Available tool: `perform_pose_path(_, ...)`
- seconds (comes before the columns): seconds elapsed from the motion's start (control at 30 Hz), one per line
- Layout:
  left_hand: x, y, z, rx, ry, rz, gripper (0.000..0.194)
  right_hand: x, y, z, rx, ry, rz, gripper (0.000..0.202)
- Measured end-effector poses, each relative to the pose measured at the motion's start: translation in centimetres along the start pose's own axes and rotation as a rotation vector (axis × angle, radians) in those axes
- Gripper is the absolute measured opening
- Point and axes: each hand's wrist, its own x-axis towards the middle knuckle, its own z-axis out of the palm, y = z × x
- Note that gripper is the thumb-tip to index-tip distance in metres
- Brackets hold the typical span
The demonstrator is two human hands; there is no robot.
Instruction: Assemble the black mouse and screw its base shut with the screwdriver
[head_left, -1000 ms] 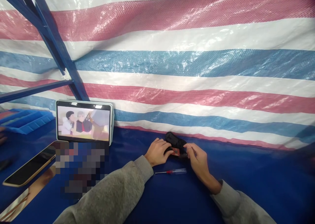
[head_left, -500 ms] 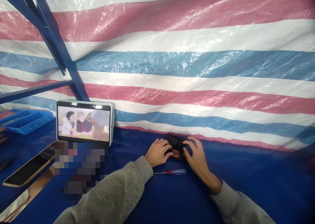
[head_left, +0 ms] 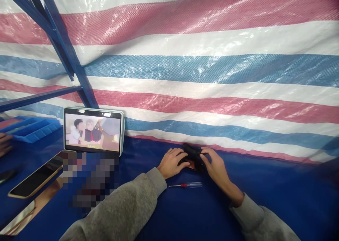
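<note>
On the blue tabletop lies a black device (head_left: 192, 152) with a small reddish-orange part showing in its near side. My left hand (head_left: 172, 163) is wrapped over the device's left side, its thumb by the reddish part. At the right side, my right hand (head_left: 214, 165) pinches a black piece of the device between thumb and forefinger. Fingers hide much of the device's shape. Nearer to me, a screwdriver (head_left: 189, 185) with a clear and red handle lies flat, its thin shaft pointing left.
A tablet (head_left: 92, 130) playing a cartoon stands at the left. Beside it lie a phone (head_left: 39, 174) and a blue compartment tray (head_left: 34, 128). Another person's hand (head_left: 4, 143) is at the far left edge. A striped sheet (head_left: 212, 68) hangs behind the table.
My right hand's fingers have closed onto the black piece, which has shifted slightly. The other person's hand has come further into view. The whole view has moved a little.
</note>
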Motion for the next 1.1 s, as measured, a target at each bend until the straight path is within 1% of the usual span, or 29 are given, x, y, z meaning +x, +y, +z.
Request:
perform_pose_path(0.1, 0.0, 0.1, -0.3, -0.014, 0.145, -0.042, 0.054, 0.5, -0.9, -0.8, 0.088, -0.051, 0.081, 0.026)
perform_pose_path(0.17, 0.0, 0.1, -0.5, -0.020, 0.161, -0.026, 0.068, 0.7, -1.5, -1.1, 0.216, -0.089, 0.123, 0.028)
perform_pose_path(0.2, 0.0, 0.1, -0.5, -0.022, 0.149, -0.006, 0.071, 0.8, -1.8, -1.2, 0.287, -0.099, 0.145, 0.029)
perform_pose_path(0.3, 0.0, -0.1, -0.4, -0.029, 0.130, 0.042, 0.067, 1.1, -2.5, -1.3, 0.419, -0.130, 0.210, 0.032)
perform_pose_path(0.4, 0.0, -0.3, -0.1, -0.043, 0.159, 0.069, 0.065, 1.2, -2.7, -1.6, 0.393, -0.177, 0.242, 0.037)
perform_pose_path(0.47, -0.1, -0.4, 0.1, -0.058, 0.164, 0.092, 0.066, 1.3, -2.6, -1.8, 0.280, -0.166, 0.174, 0.037)
perform_pose_path(0.53, -0.1, -0.5, 0.2, -0.075, 0.154, 0.101, 0.066, 1.2, -2.4, -2.1, 0.112, -0.191, -0.005, 0.041)
perform_pose_path(0.6, -0.1, -0.4, 0.1, -0.097, 0.124, 0.085, 0.067, 1.0, -2.1, -2.2, -0.045, -0.255, -0.204, 0.052)
perform_pose_path(0.67, 0.0, -0.3, -0.2, -0.126, 0.066, 0.053, 0.069, 0.8, -1.8, -2.3, -0.140, -0.298, -0.320, 0.056)
perform_pose_path(0.73, 0.1, -0.2, -0.5, -0.158, -0.008, 0.013, 0.078, 0.8, -1.6, -2.4, -0.184, -0.290, -0.347, 0.052)
perform_pose_path(0.8, 0.3, -0.1, -0.7, -0.188, -0.063, -0.040, 0.099, 0.8, -1.6, -2.6, -0.182, -0.295, -0.339, 0.052)
perform_pose_path(0.87, 0.5, 0.0, -0.7, -0.203, -0.122, -0.076, 0.110, 0.9, -1.7, -2.8, -0.157, -0.322, -0.325, 0.053)
perform_pose_path(0.97, 0.6, -0.2, -0.4, -0.209, -0.174, -0.100, 0.110, 0.9, -1.8, -2.7, -0.136, -0.369, -0.315, 0.053)
perform_pose_path(1.1, 0.6, -0.1, -0.4, -0.225, -0.178, -0.121, 0.106, 0.5, -1.4, -2.0, -0.133, -0.413, -0.306, 0.051)
